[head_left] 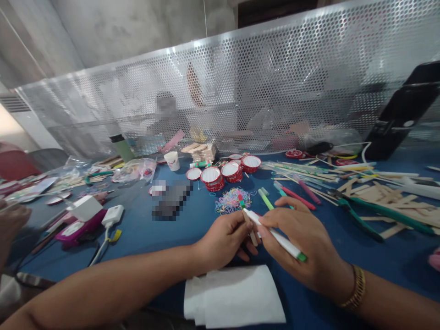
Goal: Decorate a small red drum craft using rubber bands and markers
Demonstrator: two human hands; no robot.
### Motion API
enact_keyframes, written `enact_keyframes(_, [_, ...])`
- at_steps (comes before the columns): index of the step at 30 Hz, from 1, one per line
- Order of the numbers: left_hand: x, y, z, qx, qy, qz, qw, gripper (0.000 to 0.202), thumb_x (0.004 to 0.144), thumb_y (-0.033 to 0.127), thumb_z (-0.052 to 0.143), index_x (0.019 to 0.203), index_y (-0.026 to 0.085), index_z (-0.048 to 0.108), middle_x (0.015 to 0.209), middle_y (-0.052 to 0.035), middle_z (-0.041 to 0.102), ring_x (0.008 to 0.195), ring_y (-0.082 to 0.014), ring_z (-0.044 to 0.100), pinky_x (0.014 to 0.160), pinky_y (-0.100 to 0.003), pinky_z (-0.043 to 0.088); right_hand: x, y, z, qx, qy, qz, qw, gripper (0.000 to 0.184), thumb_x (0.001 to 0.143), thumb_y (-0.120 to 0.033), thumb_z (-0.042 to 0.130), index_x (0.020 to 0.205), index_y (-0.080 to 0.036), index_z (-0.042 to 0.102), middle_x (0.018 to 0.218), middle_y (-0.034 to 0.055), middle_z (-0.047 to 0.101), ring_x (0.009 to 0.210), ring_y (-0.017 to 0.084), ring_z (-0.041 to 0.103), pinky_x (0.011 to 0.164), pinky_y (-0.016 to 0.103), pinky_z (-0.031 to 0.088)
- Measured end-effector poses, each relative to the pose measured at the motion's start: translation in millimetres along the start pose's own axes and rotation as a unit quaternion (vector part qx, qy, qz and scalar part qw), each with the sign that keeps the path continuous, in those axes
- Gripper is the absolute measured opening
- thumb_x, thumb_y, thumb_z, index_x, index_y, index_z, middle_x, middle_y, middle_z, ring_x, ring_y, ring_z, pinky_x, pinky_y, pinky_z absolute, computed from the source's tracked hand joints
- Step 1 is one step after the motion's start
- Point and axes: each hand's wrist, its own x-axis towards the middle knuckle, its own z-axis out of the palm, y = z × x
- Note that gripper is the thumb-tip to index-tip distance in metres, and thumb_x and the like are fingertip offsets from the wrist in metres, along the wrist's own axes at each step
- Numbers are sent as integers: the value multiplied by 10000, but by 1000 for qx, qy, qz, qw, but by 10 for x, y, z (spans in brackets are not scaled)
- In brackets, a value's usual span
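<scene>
In the middle of the table my left hand (220,238) pinches a wooden craft stick (241,200) whose upper end is coloured red and green. My right hand (305,238) grips a white marker pen (282,239) with a green end, its tip at the coloured part of the stick; whether they touch I cannot tell. Just beyond lies a heap of coloured rubber bands (231,200). Small red-and-white toy drums (212,178) stand behind it. A folded white cloth or paper (237,297) lies nearest to me, below both hands.
Green-handled pliers (385,213) lie at right beside scattered craft sticks (398,197). Markers (299,197) rest closer in. Leftward are a pixelated dark object (172,199), a white charger (112,214) and another person's hand (13,220). A perforated metal screen (220,91) spans the back.
</scene>
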Motion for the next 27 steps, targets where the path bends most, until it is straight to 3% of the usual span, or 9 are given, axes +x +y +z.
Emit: enact_keyframes(27, [7,-6,0,-2,8,-5,1000,402,872,560,527,873,158,543,746,-16,588,607,-101,615,446,-158,494,-19,22,-4,-8,0,6,1000,61,857,-127,551,868,-186,558,716,-5,647,603,134,576,879,418,431])
